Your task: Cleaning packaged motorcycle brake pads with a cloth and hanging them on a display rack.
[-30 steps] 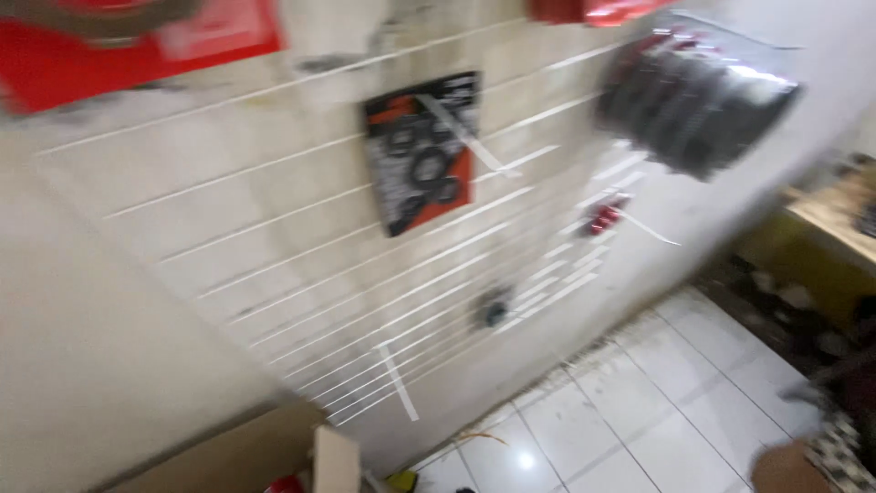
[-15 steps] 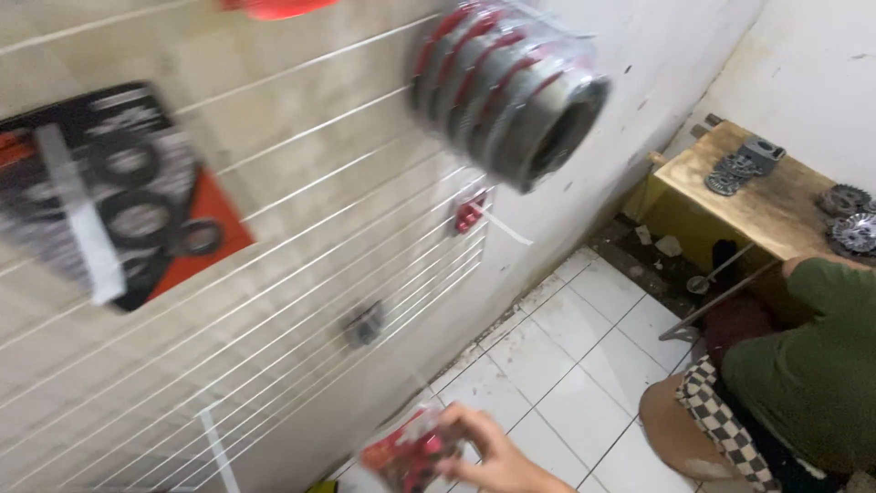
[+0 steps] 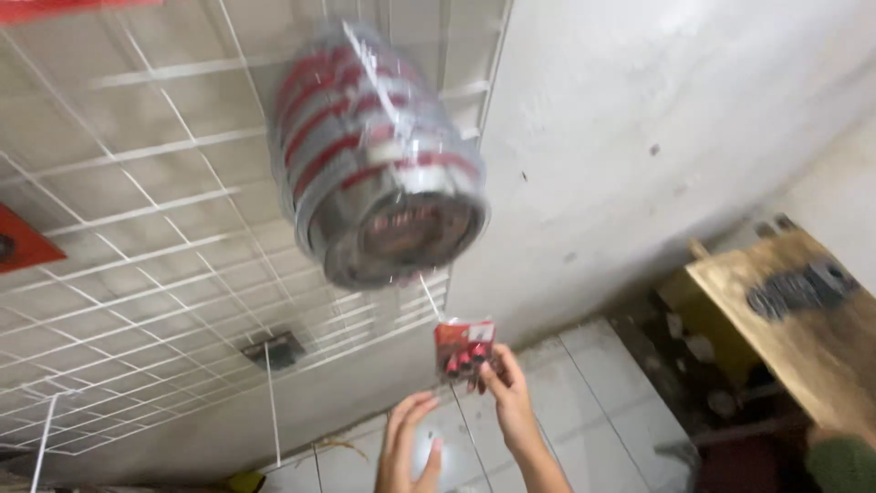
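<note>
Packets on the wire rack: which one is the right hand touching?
The small red packet hanging low beside the corner; the right hand pinches it. The big ring bundle hangs above, untouched.

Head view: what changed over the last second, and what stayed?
The right hand rose from the bottom edge and now pinches a small red packet hanging on the wire grid. The left hand came into view, open, below it. The stack of wrapped rings stays hung on the grid.

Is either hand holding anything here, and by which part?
The right hand pinches the small red packet at its lower edge; the left hand is open, holding nothing.
</note>
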